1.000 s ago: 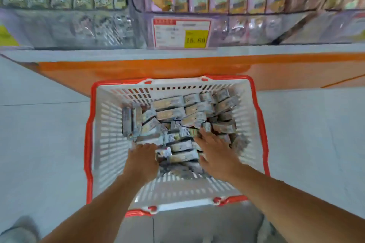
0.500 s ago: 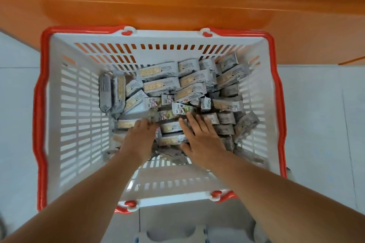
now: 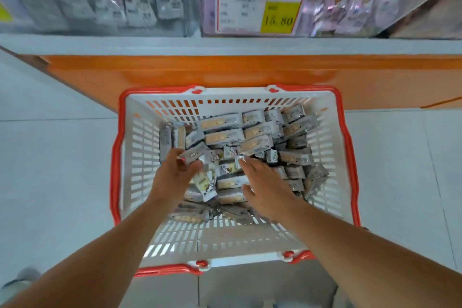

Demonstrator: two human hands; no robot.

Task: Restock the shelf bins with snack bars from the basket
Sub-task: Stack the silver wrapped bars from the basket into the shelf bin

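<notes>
Step in hand: pick-up. The left hand [image 3: 172,177] grips at least 1 bar [image 3: 192,155] at the pile's left; the right hand [image 3: 267,190] lies flat on the pile, fingers straight, holding nothing. Next move: lift the bar clear, raise it to the shelf bins [image 3: 100,2]. The basket [image 3: 140,157], on the floor [image 3: 62,157], holds many loose snack bars [image 3: 220,137]

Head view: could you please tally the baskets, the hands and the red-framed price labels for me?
Basket: 1
Hands: 2, left hand pinching a snack bar, right hand open
Red-framed price label: 1
Total: 4
</notes>
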